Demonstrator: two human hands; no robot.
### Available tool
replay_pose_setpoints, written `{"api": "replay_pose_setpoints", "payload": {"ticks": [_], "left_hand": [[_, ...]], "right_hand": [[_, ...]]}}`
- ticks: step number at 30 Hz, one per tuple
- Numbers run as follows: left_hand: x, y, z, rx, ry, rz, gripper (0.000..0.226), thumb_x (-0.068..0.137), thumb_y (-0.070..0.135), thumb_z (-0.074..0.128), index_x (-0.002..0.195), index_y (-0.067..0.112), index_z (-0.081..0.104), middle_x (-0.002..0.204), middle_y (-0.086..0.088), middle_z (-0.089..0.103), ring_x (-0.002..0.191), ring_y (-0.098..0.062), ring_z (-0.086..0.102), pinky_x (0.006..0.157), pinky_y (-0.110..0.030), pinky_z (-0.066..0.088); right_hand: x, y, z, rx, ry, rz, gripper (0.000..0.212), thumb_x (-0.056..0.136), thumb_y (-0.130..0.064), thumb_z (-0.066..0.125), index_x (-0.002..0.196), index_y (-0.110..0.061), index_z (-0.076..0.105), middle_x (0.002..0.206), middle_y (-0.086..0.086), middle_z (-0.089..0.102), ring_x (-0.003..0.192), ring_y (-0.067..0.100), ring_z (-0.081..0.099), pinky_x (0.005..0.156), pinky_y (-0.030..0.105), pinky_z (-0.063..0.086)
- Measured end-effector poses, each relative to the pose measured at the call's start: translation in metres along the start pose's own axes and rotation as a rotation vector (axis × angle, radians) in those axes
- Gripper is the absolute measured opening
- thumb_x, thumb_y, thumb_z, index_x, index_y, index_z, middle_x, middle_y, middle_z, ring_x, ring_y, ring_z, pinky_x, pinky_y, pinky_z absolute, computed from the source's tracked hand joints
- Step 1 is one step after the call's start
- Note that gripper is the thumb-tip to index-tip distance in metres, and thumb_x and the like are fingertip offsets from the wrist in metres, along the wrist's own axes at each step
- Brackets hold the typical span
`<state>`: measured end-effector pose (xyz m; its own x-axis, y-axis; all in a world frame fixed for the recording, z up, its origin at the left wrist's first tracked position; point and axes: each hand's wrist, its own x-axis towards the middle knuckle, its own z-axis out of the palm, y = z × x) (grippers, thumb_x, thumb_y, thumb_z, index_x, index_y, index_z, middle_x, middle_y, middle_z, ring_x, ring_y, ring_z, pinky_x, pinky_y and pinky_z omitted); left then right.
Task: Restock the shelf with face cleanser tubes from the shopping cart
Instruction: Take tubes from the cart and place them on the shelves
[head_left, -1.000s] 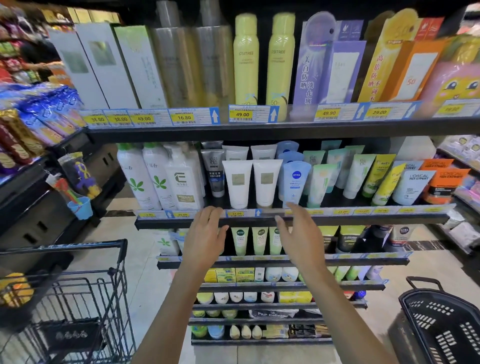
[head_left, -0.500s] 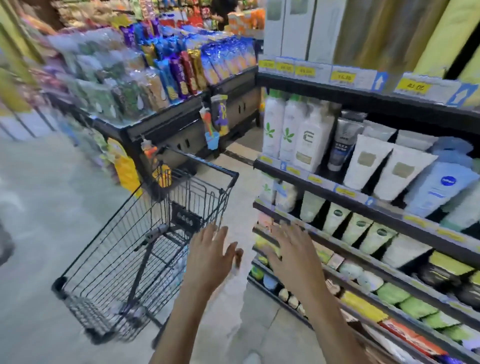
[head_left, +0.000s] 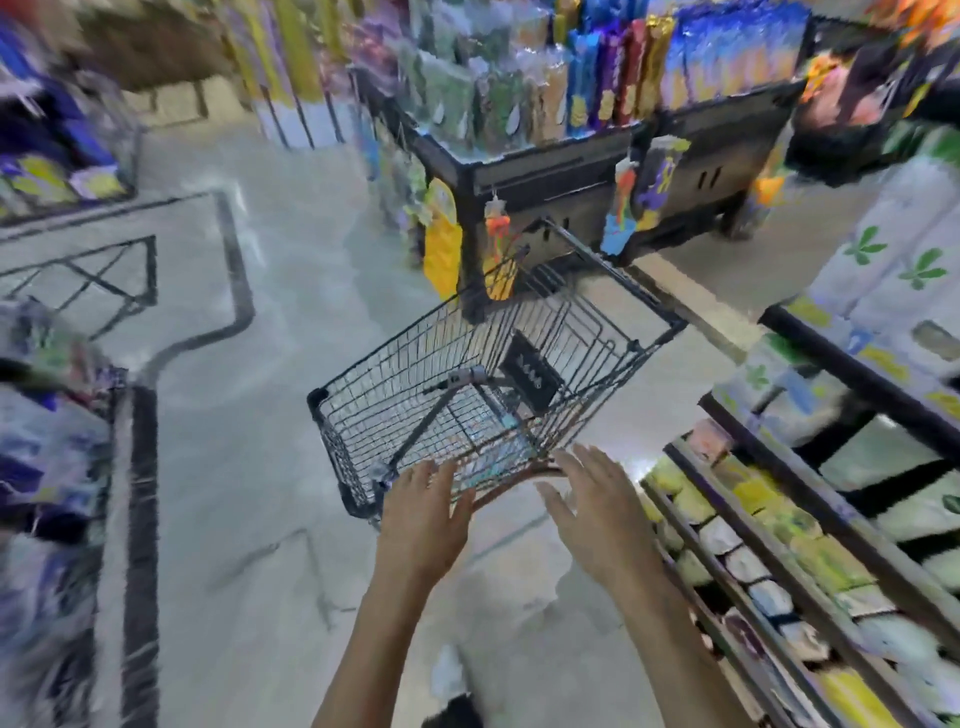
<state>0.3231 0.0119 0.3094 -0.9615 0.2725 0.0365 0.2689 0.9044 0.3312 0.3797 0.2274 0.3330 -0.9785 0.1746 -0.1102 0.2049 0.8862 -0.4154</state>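
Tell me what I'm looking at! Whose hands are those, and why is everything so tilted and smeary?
The picture comes from a camera worn on a person's head, looking down at their own two hands. The head is turning, so the shop looks tilted and blurry. The left hand and right hand are both bare, with fingers spread, and hold nothing. They reach toward a black wire cart standing on the pale floor. Something pale lies at the cart's bottom, but it is too blurry to name. On the right is the shelf with rows of tubes and white bottles. Behind the cart stands a rack of colourful snack bags.
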Motion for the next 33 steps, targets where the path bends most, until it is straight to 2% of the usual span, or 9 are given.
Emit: {"api": "replay_pose_setpoints", "payload": {"ticks": [2, 6, 8, 12, 17, 21, 25, 29, 33], "left_hand": [[0.002, -0.020, 0.001, 0.000, 0.004, -0.027, 0.047, 0.100, 0.043, 0.057, 0.137, 0.014, 0.061, 0.129, -0.014, 0.065, 0.121, -0.038, 0.058, 0.100, -0.048, 0.049], [0.020, -0.058, 0.005, -0.041, -0.003, -0.071, 0.048, 0.098, 0.046, 0.049, 0.130, 0.013, 0.064, 0.123, -0.012, 0.067, 0.112, -0.036, 0.063, 0.093, -0.048, 0.053], [0.033, -0.074, 0.008, -0.037, -0.015, -0.075, 0.044, 0.099, 0.043, 0.054, 0.128, 0.012, 0.064, 0.120, -0.010, 0.066, 0.108, -0.036, 0.063, 0.089, -0.046, 0.054], [0.055, -0.101, 0.017, -0.054, -0.056, -0.094, 0.043, 0.098, 0.042, 0.059, 0.130, 0.014, 0.063, 0.123, -0.007, 0.066, 0.110, -0.033, 0.062, 0.088, -0.046, 0.055], [0.081, -0.124, 0.031, -0.070, -0.137, -0.149, 0.042, 0.100, 0.043, 0.054, 0.131, 0.016, 0.060, 0.128, -0.010, 0.064, 0.114, -0.034, 0.059, 0.090, -0.045, 0.052], [0.109, -0.130, 0.045, -0.101, -0.200, -0.221, 0.047, 0.102, 0.044, 0.051, 0.140, 0.017, 0.055, 0.136, -0.010, 0.060, 0.123, -0.033, 0.054, 0.098, -0.045, 0.049], [0.144, -0.137, 0.068, -0.131, -0.261, -0.326, 0.050, 0.102, 0.046, 0.048, 0.145, 0.019, 0.050, 0.143, -0.009, 0.055, 0.128, -0.032, 0.051, 0.102, -0.048, 0.048], [0.187, -0.141, 0.091, -0.169, -0.298, -0.440, 0.048, 0.102, 0.043, 0.050, 0.141, 0.016, 0.054, 0.140, -0.011, 0.058, 0.125, -0.033, 0.054, 0.101, -0.046, 0.048], [0.222, -0.148, 0.117, -0.243, -0.318, -0.580, 0.039, 0.102, 0.036, 0.054, 0.132, 0.012, 0.058, 0.128, -0.015, 0.060, 0.112, -0.034, 0.059, 0.092, -0.045, 0.053]], "right_hand": [[0.012, -0.013, 0.008, 0.001, -0.023, -0.016, 0.058, 0.107, -0.055, 0.038, 0.158, -0.028, 0.038, 0.166, -0.003, 0.033, 0.154, 0.019, 0.022, 0.126, 0.036, 0.016], [0.043, -0.033, 0.025, 0.043, -0.041, -0.006, 0.056, 0.105, -0.054, 0.042, 0.153, -0.026, 0.047, 0.161, 0.000, 0.042, 0.151, 0.021, 0.031, 0.125, 0.040, 0.027], [0.059, -0.041, 0.032, 0.051, -0.047, 0.000, 0.054, 0.105, -0.052, 0.044, 0.152, -0.024, 0.049, 0.159, 0.000, 0.044, 0.149, 0.021, 0.033, 0.124, 0.041, 0.030], [0.086, -0.055, 0.045, 0.052, -0.070, 0.012, 0.053, 0.106, -0.047, 0.047, 0.151, -0.021, 0.050, 0.156, 0.001, 0.047, 0.147, 0.019, 0.035, 0.121, 0.037, 0.031], [0.119, -0.063, 0.059, 0.047, -0.125, 0.031, 0.052, 0.105, -0.049, 0.047, 0.151, -0.023, 0.050, 0.158, 0.001, 0.045, 0.148, 0.022, 0.033, 0.120, 0.041, 0.031], [0.157, -0.063, 0.067, 0.052, -0.154, 0.006, 0.047, 0.105, -0.043, 0.052, 0.144, -0.018, 0.056, 0.150, 0.003, 0.053, 0.141, 0.025, 0.043, 0.112, 0.044, 0.041], [0.211, -0.057, 0.080, 0.068, -0.201, -0.015, 0.044, 0.105, -0.038, 0.055, 0.143, -0.018, 0.056, 0.149, 0.002, 0.053, 0.139, 0.024, 0.044, 0.110, 0.042, 0.041], [0.279, -0.044, 0.095, 0.077, -0.292, -0.056, 0.046, 0.104, -0.038, 0.055, 0.146, -0.018, 0.055, 0.148, 0.004, 0.053, 0.136, 0.026, 0.047, 0.108, 0.042, 0.045], [0.347, -0.028, 0.117, 0.003, -0.431, -0.106, 0.046, 0.104, -0.035, 0.056, 0.147, -0.019, 0.053, 0.148, 0.006, 0.054, 0.134, 0.026, 0.049, 0.106, 0.040, 0.043]]}}
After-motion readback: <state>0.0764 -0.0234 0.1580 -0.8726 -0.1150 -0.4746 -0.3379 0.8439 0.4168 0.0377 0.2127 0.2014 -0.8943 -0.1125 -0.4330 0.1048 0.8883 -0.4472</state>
